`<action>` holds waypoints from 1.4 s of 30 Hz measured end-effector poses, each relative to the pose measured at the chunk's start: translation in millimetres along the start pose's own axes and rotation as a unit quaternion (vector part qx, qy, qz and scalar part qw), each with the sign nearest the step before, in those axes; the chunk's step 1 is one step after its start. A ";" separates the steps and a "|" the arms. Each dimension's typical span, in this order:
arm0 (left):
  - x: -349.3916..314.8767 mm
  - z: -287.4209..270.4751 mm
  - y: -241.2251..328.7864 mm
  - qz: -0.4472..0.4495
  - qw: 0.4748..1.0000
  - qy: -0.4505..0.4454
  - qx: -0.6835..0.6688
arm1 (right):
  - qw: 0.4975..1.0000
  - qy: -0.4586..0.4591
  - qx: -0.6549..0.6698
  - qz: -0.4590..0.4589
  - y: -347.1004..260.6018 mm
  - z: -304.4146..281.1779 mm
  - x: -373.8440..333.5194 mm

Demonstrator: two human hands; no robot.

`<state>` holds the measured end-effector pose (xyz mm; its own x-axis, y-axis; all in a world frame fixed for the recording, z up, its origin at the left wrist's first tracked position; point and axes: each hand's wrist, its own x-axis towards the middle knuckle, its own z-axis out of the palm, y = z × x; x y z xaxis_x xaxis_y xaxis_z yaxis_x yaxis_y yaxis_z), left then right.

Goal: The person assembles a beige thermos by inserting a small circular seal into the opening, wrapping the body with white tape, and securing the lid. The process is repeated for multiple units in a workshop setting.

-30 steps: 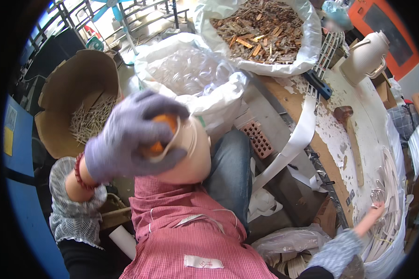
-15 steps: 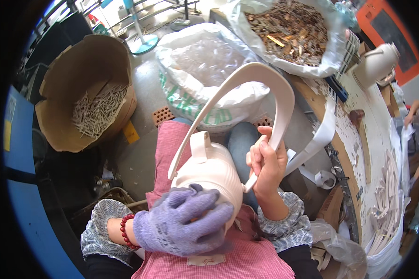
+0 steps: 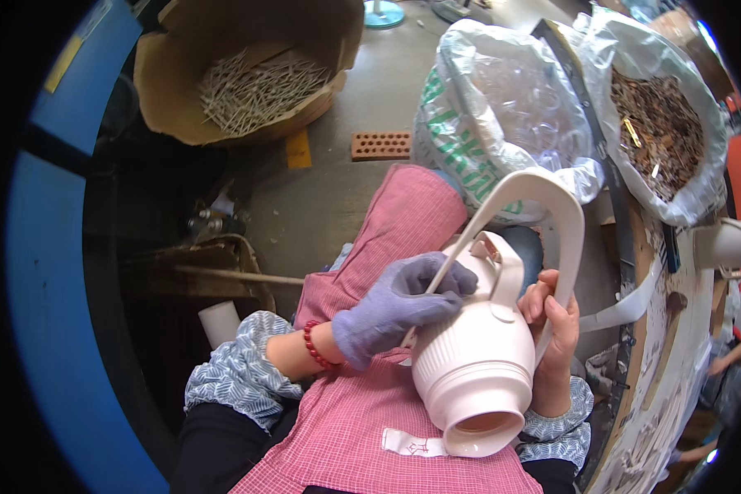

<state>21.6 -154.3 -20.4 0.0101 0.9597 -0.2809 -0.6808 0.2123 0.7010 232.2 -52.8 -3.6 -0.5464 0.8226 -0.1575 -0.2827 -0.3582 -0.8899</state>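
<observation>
A cream plastic jug housing, shaped like a thermos jug, lies tilted across my lap with its round open mouth toward me. A broad curved carrying handle arches over its far end, and a smaller side grip stands up from the body. In a purple knit glove, my left hand is closed around the left arm of the carrying handle, against the jug's side. My bare right hand has its fingers wrapped round the handle's right arm. The lower part of that palm is hidden behind the jug.
A cardboard drum holding thin pale sticks stands far left. Ahead lie a perforated brick and a white sack of clear plastic pieces. At right, another sack holds brown scraps beside a workbench with another cream jug; a co-worker's arm shows beyond.
The jug has turned so that its mouth now faces me. My left hand has shifted from its near end to the handle's left arm. The view has swung left.
</observation>
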 end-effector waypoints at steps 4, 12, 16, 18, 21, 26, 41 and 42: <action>6.0 -1.8 -12.8 0.056 0.998 -0.012 0.039 | 1.000 -0.010 -0.009 -0.010 -2.4 -1.8 4.9; 4.0 28.7 -18.3 0.292 0.946 0.035 0.139 | 0.981 -0.082 0.139 -0.111 16.7 -8.2 -0.4; 6.1 9.6 19.4 0.473 0.863 -0.026 0.176 | 0.985 -0.125 -0.046 -0.110 -1.6 -36.4 69.0; 3.0 16.8 38.3 0.392 0.917 -0.058 -0.037 | 0.994 -0.019 -0.049 -0.098 0.3 -49.0 84.6; -1.2 -10.5 57.0 0.477 0.867 -0.102 0.105 | 0.991 0.060 -0.041 -0.114 -20.9 -82.0 100.9; -69.5 -229.4 46.1 0.189 0.829 0.091 0.518 | 0.977 0.113 -0.018 -0.182 -82.9 -115.1 107.7; -303.8 -462.0 -172.4 -0.438 0.607 0.341 0.569 | 0.508 0.550 -0.385 -0.541 -278.1 -252.1 -161.3; -305.9 -456.8 -171.8 -0.436 0.602 0.352 0.570 | 0.447 0.611 -0.410 -0.509 -286.1 -292.2 -179.7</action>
<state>-199.1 -568.4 -354.3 -0.5853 0.1627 -0.7944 0.3066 0.9513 -0.0310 641.6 30.9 154.2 0.5164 0.1822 0.8367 0.7622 0.3476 -0.5461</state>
